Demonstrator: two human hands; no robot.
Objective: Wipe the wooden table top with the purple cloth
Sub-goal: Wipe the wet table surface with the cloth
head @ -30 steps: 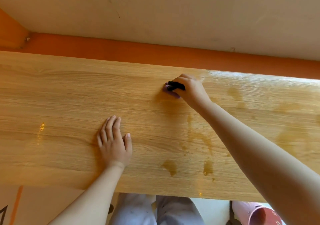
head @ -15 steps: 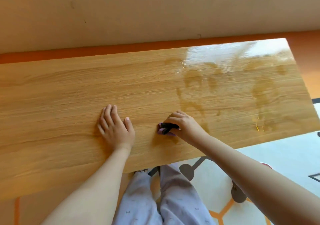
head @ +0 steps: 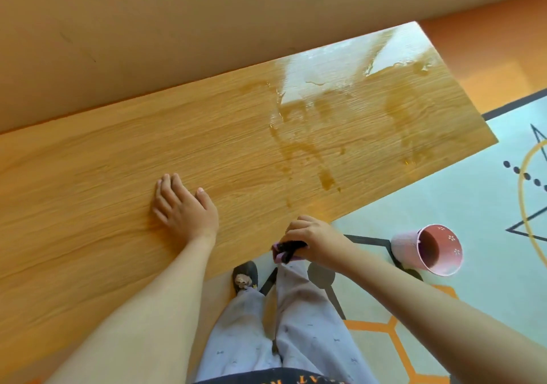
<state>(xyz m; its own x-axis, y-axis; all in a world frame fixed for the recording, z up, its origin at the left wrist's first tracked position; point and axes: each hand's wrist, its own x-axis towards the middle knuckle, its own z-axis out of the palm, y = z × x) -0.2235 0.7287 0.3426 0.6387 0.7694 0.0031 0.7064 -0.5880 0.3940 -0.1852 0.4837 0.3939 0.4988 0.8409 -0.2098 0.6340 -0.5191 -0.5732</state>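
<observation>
The wooden table top (head: 103, 159) runs from lower left to upper right along a beige wall. Its right half carries wet streaks and patches (head: 299, 144). My left hand (head: 183, 209) lies flat on the wood with fingers straight. My right hand (head: 310, 238) grips the bunched purple and dark cloth (head: 285, 250) at the table's near edge, with the cloth hanging just off the edge over my legs.
A pink bucket (head: 429, 250) stands on the pale patterned mat (head: 473, 194) to the right of my legs. My foot in a dark slipper (head: 245, 277) shows under the table's edge. Orange floor lies beyond the table's far right end.
My right hand has drawn the cloth from the far side of the table toward me, down to the near edge. My left hand stayed flat in place. My view swung right.
</observation>
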